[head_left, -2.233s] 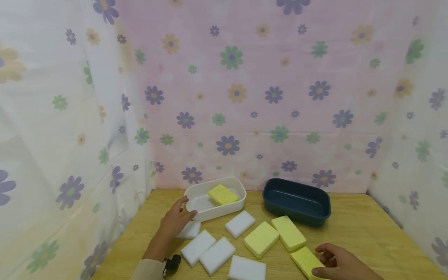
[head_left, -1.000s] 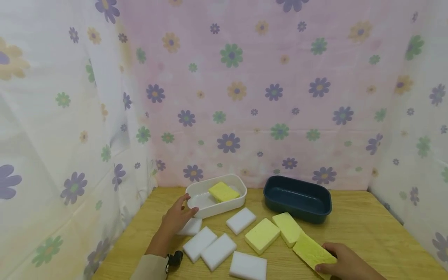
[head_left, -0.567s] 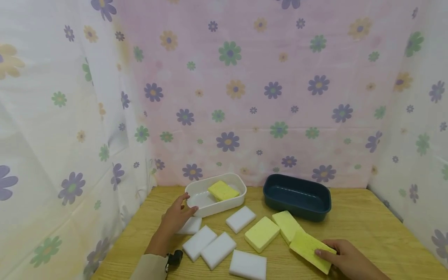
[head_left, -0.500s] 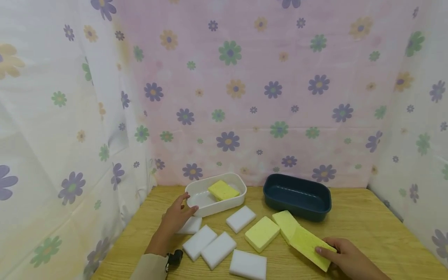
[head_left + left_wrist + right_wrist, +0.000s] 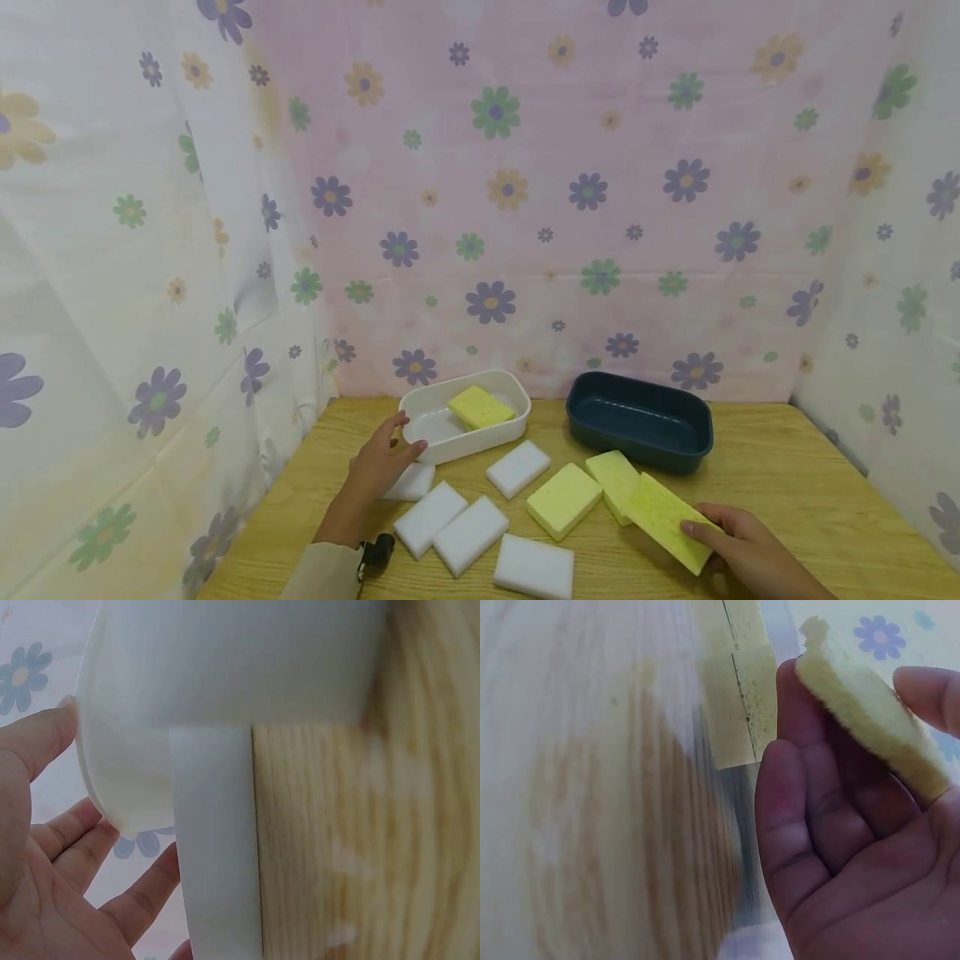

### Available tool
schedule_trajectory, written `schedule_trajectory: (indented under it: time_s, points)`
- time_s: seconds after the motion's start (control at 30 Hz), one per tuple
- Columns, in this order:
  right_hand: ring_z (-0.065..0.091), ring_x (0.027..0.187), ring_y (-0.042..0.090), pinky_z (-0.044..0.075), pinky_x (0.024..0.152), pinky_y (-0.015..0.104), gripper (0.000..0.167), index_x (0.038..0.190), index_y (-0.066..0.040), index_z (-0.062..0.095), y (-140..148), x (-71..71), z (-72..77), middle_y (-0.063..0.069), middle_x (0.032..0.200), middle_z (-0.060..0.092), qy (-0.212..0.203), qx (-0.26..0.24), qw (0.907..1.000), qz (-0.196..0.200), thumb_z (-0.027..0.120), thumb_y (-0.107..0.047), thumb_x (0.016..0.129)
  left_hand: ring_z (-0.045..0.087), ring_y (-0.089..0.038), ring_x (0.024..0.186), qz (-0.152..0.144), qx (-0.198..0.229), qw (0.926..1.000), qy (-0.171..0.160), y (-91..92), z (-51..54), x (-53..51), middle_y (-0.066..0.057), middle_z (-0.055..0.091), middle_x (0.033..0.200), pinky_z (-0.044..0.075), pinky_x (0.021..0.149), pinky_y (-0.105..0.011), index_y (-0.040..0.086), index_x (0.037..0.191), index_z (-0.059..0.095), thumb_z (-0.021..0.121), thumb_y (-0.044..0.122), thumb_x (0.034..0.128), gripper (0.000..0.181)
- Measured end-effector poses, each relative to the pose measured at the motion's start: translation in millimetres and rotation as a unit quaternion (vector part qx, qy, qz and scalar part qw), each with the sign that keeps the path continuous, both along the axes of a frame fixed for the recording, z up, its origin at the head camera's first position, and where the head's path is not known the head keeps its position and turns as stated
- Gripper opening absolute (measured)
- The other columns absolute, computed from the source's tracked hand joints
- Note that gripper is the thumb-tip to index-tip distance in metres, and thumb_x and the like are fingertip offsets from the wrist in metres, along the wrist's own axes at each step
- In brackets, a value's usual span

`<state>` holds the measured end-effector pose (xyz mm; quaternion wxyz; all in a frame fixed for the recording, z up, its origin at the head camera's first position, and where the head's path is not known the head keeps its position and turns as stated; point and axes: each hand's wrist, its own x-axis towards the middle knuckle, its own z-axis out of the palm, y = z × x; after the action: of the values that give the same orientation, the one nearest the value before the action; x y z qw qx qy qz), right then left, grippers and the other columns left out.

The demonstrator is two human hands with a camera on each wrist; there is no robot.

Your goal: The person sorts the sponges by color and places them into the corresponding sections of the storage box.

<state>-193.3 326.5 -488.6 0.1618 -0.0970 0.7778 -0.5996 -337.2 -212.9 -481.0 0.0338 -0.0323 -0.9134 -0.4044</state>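
Observation:
In the head view my right hand [image 5: 738,546] pinches a yellow sponge [image 5: 669,518] between thumb and fingers. That sponge is tilted, raised at the right of the table; the right wrist view shows the thumb above the held sponge [image 5: 870,720] and the fingers curled under it. Another yellow sponge [image 5: 613,483] lies partly behind it, with a third [image 5: 564,500] to the left. With relaxed fingers and thumb, my left hand [image 5: 378,467] touches the near left end of a white tub [image 5: 457,450], which has a yellow sponge [image 5: 482,408] inside.
A dark blue tub [image 5: 641,425] stands at the back right. Several white sponges lie on the wooden table [image 5: 795,475], among them one [image 5: 534,567] at the front and one [image 5: 408,483] partly behind my left hand. A flowered curtain [image 5: 525,167] encloses the back and sides.
My right hand has taken hold of the front yellow sponge and lifted and tilted it off the table. The left hand has stayed at the white tub.

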Motion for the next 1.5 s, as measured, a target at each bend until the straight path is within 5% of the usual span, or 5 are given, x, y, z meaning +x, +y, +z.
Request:
schedule_trajectory:
  time_s: [0.3, 0.53, 0.8, 1.27, 1.5]
  points:
    - [0.071, 0.098, 0.023, 0.062, 0.084, 0.04, 0.059, 0.145, 0.019, 0.042, -8, -7.9, 20.0, 0.01, 0.113, 0.067, -0.021, -0.033, 0.9981, -0.048, 0.051, -0.028, 0.11, 0.048, -0.043, 0.143, 0.001, 0.005, 0.9999, 0.011, 4.1, 1.3, 3.8, -0.014, 0.038, 0.165, 0.042, 0.11, -0.067, 0.018, 0.161, 0.035, 0.066, 0.05, 0.0992, 0.076]
    - [0.072, 0.093, 0.026, 0.063, 0.08, 0.04, 0.053, 0.138, 0.014, 0.049, -27, -18.9, 62.2, 0.014, 0.11, 0.066, 0.04, -0.006, 0.9943, -0.099, 0.054, -0.029, 0.109, 0.049, -0.042, 0.143, -0.007, -0.001, 0.9998, 0.02, 2.1, 2.5, 4.9, -0.011, 0.036, 0.167, 0.042, 0.109, -0.068, 0.018, 0.161, 0.035, 0.065, 0.06, 0.0963, 0.083]
    - [0.073, 0.096, 0.028, 0.063, 0.08, 0.04, 0.053, 0.151, 0.012, 0.034, -54, -42.6, 96.1, 0.019, 0.121, 0.06, 0.077, -0.063, 0.9859, -0.134, 0.04, -0.022, 0.111, 0.049, -0.042, 0.142, -0.004, 0.003, 0.9999, 0.016, 4.9, 3.5, 1.5, -0.011, 0.037, 0.167, 0.041, 0.109, -0.068, 0.018, 0.161, 0.036, 0.066, 0.059, 0.0961, 0.082]
    - [0.076, 0.093, 0.026, 0.061, 0.077, 0.035, 0.055, 0.155, 0.005, 0.031, -115, -79.9, 101.3, 0.017, 0.117, 0.064, 0.037, -0.153, 0.9738, -0.164, 0.039, -0.025, 0.11, 0.048, -0.042, 0.143, 0.003, 0.014, 0.9999, 0.007, 3.1, -2.0, 4.2, -0.01, 0.037, 0.167, 0.041, 0.109, -0.068, 0.019, 0.161, 0.035, 0.066, 0.062, 0.0944, 0.085]
    - [0.074, 0.093, 0.03, 0.06, 0.075, 0.034, 0.049, 0.147, 0.007, 0.043, -127, -89.1, 94.0, 0.019, 0.117, 0.062, 0.041, -0.144, 0.9743, -0.168, 0.041, -0.022, 0.108, 0.048, -0.041, 0.143, 0.007, -0.001, 1.0, 0.006, 2.9, 2.4, 4.1, -0.013, 0.035, 0.167, 0.032, 0.111, -0.075, 0.02, 0.161, 0.035, 0.064, 0.066, 0.0936, 0.086]
